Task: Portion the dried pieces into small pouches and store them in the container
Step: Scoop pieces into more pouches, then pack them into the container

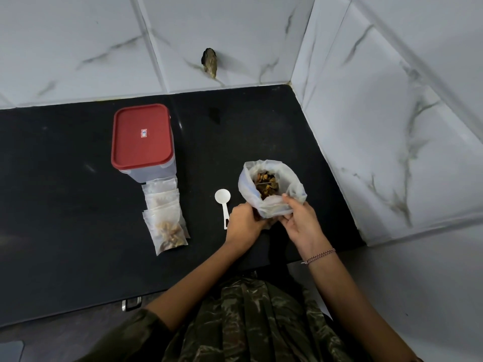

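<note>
Dried pieces [266, 184] fill an open bag [274, 205] on the right of the surface [65, 205], its mouth facing up and its long axis near upright. Fingers of the left hand [244, 220] and right hand [300, 220] curl round its base. Risk: the limp plastic may slump or tip, spilling pieces beside the spoon [222, 197]

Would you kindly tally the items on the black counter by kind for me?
Lidded container: 1
White scoop: 1
Large bag of dried pieces: 1
Small pouches: at least 3; they overlap, so the exact count is unclear
Total: at least 6
</note>
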`<action>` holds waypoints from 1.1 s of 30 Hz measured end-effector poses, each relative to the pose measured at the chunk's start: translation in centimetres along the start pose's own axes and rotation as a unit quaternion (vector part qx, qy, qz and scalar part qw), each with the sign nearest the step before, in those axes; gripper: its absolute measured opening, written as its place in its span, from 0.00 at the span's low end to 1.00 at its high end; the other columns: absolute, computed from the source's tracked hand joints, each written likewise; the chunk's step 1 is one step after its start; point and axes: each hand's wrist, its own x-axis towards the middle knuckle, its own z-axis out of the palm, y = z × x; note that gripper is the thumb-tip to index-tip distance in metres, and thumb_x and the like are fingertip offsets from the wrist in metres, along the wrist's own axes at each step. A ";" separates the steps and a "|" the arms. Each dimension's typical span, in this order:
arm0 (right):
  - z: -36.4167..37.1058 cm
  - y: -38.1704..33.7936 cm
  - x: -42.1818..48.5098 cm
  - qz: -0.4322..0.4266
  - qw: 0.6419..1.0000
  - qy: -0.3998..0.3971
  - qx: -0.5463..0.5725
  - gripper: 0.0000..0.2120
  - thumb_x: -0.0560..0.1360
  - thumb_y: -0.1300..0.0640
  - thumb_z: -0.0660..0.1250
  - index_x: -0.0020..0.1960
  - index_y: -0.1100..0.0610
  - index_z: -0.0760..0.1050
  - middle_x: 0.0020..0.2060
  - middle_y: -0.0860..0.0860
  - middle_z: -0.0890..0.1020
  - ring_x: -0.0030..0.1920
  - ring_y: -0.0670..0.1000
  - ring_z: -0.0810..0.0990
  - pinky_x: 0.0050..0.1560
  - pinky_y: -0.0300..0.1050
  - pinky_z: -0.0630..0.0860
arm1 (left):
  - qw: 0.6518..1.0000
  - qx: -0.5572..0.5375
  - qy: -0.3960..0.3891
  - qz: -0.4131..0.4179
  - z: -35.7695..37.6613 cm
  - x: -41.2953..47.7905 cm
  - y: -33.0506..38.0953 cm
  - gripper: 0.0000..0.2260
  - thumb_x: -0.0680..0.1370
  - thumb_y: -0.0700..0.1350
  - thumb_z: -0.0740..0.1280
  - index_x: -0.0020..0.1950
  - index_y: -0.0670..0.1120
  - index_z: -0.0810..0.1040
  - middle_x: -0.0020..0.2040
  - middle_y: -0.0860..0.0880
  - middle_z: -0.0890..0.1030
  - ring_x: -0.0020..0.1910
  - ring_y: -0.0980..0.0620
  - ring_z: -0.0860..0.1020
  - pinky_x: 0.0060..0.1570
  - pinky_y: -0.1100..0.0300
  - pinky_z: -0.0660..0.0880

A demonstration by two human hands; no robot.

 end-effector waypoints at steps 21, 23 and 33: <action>2.5 -2.3 -4.8 -0.008 0.994 -0.049 -0.096 0.06 0.76 0.66 0.63 0.52 0.62 0.76 0.48 0.59 0.81 0.49 0.55 0.82 0.54 0.54 0.79 | 0.992 -0.031 -0.072 -0.103 1.8 0.0 -0.4 0.05 0.74 0.43 0.66 0.44 0.42 0.77 0.36 0.41 0.81 0.31 0.41 0.82 0.33 0.42 0.80; 1.6 -3.0 -4.3 0.000 0.982 -0.055 -0.179 0.11 0.77 0.59 0.64 0.58 0.62 0.73 0.51 0.59 0.81 0.47 0.55 0.83 0.47 0.53 0.81 | 0.988 -0.064 -0.099 -0.101 1.2 0.0 -0.1 0.06 0.72 0.46 0.69 0.42 0.43 0.77 0.35 0.42 0.80 0.32 0.40 0.80 0.34 0.41 0.80; -2.2 -8.0 0.3 -0.209 0.766 0.039 -0.607 0.22 0.78 0.38 0.54 0.44 0.52 0.80 0.44 0.52 0.83 0.47 0.51 0.80 0.54 0.51 0.76 | 0.963 -0.146 -0.083 -0.211 -5.7 2.4 0.6 0.13 0.83 0.36 0.51 0.59 0.34 0.73 0.36 0.39 0.80 0.30 0.48 0.82 0.29 0.60 0.79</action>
